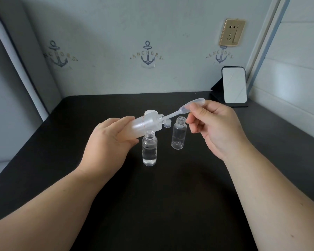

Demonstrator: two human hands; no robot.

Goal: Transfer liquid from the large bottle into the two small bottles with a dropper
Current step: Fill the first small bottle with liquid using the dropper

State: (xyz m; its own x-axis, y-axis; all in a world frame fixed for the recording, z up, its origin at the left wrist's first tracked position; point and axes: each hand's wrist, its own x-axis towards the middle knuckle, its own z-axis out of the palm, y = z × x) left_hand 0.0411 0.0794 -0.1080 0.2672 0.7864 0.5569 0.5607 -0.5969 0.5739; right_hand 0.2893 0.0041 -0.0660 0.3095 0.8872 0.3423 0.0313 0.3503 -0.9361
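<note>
The left hand is gripping the frosted large bottle around its body and tipping it over to the right, neck raised off the black table, likely so the liquid is pooling toward the mouth. The right hand is pinching the bulb of the clear plastic dropper, and its thin stem is reaching into that open neck, looking set for a draw. Just below the tilted bottle the nearer small bottle is standing upright, uncapped and largely full. The farther small bottle is standing open and apparently empty beside the right hand, probably the next one to fill. A small clear cap is lying between the bottles.
</note>
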